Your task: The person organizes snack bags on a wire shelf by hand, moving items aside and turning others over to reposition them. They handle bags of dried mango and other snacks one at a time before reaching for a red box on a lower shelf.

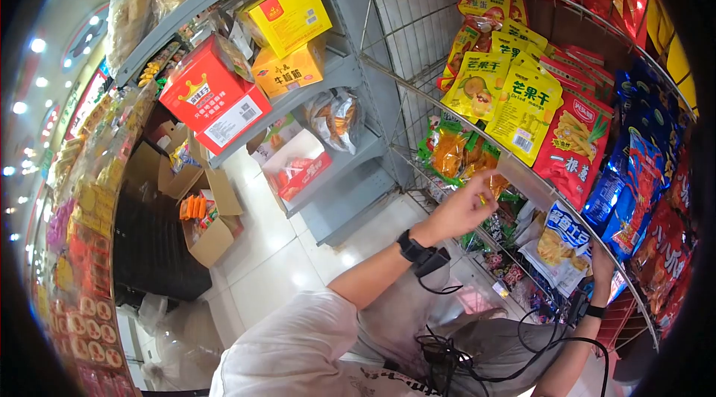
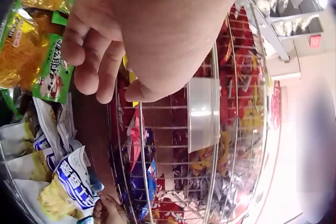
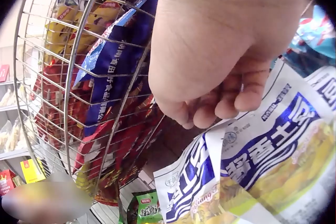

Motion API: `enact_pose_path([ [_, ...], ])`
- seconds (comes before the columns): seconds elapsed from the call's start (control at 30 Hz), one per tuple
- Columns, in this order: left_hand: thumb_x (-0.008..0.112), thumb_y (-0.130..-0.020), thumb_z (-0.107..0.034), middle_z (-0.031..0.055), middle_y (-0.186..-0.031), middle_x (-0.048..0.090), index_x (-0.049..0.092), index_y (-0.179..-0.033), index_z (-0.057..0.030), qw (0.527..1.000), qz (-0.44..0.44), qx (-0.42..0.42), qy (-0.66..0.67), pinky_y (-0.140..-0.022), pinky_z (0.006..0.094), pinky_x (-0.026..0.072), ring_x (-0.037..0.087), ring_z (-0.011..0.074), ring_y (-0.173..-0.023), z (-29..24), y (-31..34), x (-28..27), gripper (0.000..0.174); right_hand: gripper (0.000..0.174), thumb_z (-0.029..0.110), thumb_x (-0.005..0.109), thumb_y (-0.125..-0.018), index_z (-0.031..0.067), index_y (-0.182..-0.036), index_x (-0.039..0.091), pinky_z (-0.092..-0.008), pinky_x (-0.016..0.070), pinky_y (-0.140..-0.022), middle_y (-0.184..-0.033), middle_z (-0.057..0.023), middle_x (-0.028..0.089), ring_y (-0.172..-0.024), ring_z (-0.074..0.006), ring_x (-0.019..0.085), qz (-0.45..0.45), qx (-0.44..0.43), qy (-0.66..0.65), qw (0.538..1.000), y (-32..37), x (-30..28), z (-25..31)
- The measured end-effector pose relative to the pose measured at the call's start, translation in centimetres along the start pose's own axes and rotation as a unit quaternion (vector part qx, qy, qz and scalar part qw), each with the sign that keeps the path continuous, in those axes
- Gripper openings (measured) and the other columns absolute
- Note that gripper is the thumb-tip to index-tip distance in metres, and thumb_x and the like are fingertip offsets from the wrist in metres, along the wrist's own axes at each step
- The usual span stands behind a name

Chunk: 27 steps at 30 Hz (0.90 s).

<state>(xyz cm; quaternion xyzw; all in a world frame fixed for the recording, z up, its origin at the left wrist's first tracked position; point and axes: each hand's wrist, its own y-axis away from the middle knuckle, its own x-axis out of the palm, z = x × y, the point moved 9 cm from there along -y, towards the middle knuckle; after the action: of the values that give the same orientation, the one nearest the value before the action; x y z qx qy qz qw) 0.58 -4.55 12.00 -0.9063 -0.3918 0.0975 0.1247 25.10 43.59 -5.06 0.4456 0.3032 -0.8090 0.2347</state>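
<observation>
In the head view my left hand (image 1: 468,210) hovers by the wire rack beside orange snack packets (image 1: 449,154), its fingers loosely bent. Nothing shows in its grasp in the left wrist view, where the hand (image 2: 142,35) covers part of the rack and green-edged packets (image 2: 54,69) lie to the left. My right hand (image 1: 601,266) is low at the rack's right, beside a white-and-blue potato snack packet (image 1: 561,236). With bent fingers, the same hand (image 3: 220,61) meets the upper edges of white-and-blue packets (image 3: 273,155); whether it grips one is hidden.
Yellow dried mango packets (image 1: 524,110), red packets (image 1: 573,145) and blue packets (image 1: 634,173) fill the rack above. A clear plastic strip (image 1: 526,182) sits on its wire edge. Grey shelves (image 1: 350,195) with boxes stand left, and open cartons (image 1: 216,229) lie on the floor.
</observation>
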Motion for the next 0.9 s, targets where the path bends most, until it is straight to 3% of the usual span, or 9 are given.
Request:
enact_pose_path([
  [0.03,0.062,-0.101,-0.004,0.0052,-0.100,0.067,0.036,-0.159,-0.0104,0.996,0.026,-0.064,0.051,-0.061,0.0248,0.0501,0.064,0.0103,-0.076,1.2,0.7,-0.9,0.065,0.043,0.042,0.059,-0.106,0.0023,-0.103,0.074,-0.0344,0.0491,-0.089,-0.094,-0.0086,0.072,-0.092,-0.0182,0.064,0.001,-0.002,-0.001,1.000,-0.1,0.1,-0.1],
  [0.17,0.063,-0.099,-0.004,0.0054,-0.104,0.068,0.040,-0.156,-0.0088,0.989,-0.023,-0.105,0.099,-0.062,0.0251,0.0501,0.063,0.0101,-0.077,4.0,3.0,-7.3,0.062,0.041,0.041,0.060,-0.106,0.0028,-0.104,0.075,-0.0353,0.0494,-0.090,-0.094,-0.0095,0.073,-0.092,-0.0188,0.065,0.040,0.007,-0.025,0.999,-0.2,-0.1,0.9],
  [0.33,0.062,-0.101,-0.006,0.0033,-0.104,0.067,0.051,-0.146,-0.0102,0.976,-0.205,-0.068,0.023,-0.065,0.0246,0.0506,0.061,0.0100,-0.073,3.5,7.4,-19.3,0.047,0.043,0.039,0.061,-0.107,-0.0017,-0.109,0.074,-0.0353,0.0498,-0.088,-0.099,-0.0081,0.074,-0.093,-0.0211,0.064,0.129,0.072,-0.089,0.985,1.4,-3.2,9.1],
  [0.37,0.060,-0.102,-0.008,0.0043,-0.106,0.068,0.054,-0.144,-0.0093,0.970,-0.240,-0.048,-0.007,-0.068,0.0255,0.0513,0.062,0.0106,-0.077,2.1,8.5,-21.6,0.042,0.037,0.032,0.061,-0.109,-0.0039,-0.109,0.071,-0.0345,0.0496,-0.083,-0.094,-0.0048,0.070,-0.088,-0.0178,0.061,0.121,-0.012,-0.148,0.982,1.7,-3.7,12.1],
  [0.47,0.058,-0.103,-0.011,0.0043,-0.109,0.068,0.057,-0.137,-0.0068,0.932,-0.351,0.003,-0.085,-0.073,0.0275,0.0526,0.063,0.0121,-0.082,-2.4,12.3,-28.6,0.035,0.026,0.022,0.064,-0.107,-0.0035,-0.108,0.068,-0.0340,0.0500,-0.079,-0.092,-0.0020,0.070,-0.086,-0.0136,0.062,0.182,-0.036,-0.226,0.956,3.9,-5.8,20.6],
  [0.6,0.055,-0.104,-0.008,0.0036,-0.112,0.066,0.058,-0.128,-0.0065,0.870,-0.455,0.095,-0.163,-0.081,0.0274,0.0499,0.062,0.0124,-0.091,-9.6,17.2,-34.1,0.025,0.024,0.023,0.066,-0.104,0.0011,-0.114,0.072,-0.0396,0.0539,-0.075,-0.087,-0.0176,0.073,-0.079,-0.0278,0.072,0.090,-0.158,-0.114,0.977,5.8,-9.2,26.2],
  [0.63,0.055,-0.103,-0.007,0.0037,-0.113,0.065,0.058,-0.123,-0.0073,0.860,-0.467,0.094,-0.180,-0.083,0.0275,0.0484,0.061,0.0124,-0.095,-11.1,18.4,-35.1,0.020,0.011,0.013,0.066,-0.102,0.0041,-0.106,0.069,-0.0408,0.0518,-0.068,-0.082,-0.0164,0.068,-0.072,-0.0301,0.068,0.025,-0.182,-0.118,0.976,6.0,-9.5,26.1],
  [0.8,0.058,-0.101,-0.004,0.0071,-0.122,0.061,0.055,-0.125,-0.0044,0.744,-0.559,0.215,-0.295,-0.097,0.0307,0.0466,0.058,0.0148,-0.111,-17.8,23.6,-37.8,0.024,0.009,0.011,0.067,-0.099,0.0037,-0.102,0.069,-0.0427,0.0527,-0.069,-0.084,-0.0159,0.070,-0.075,-0.0326,0.069,0.049,-0.189,-0.065,0.978,7.5,-11.1,29.4],
  [0.9,0.059,-0.101,-0.006,0.0110,-0.130,0.057,0.052,-0.130,-0.0015,0.685,-0.592,0.260,-0.335,-0.107,0.0335,0.0433,0.055,0.0189,-0.122,-21.8,24.8,-37.9,0.029,0.005,0.007,0.069,-0.090,0.0038,-0.092,0.066,-0.0463,0.0520,-0.070,-0.082,-0.0141,0.069,-0.074,-0.0339,0.069,0.129,-0.293,-0.147,0.936,9.5,-9.4,32.8],
])
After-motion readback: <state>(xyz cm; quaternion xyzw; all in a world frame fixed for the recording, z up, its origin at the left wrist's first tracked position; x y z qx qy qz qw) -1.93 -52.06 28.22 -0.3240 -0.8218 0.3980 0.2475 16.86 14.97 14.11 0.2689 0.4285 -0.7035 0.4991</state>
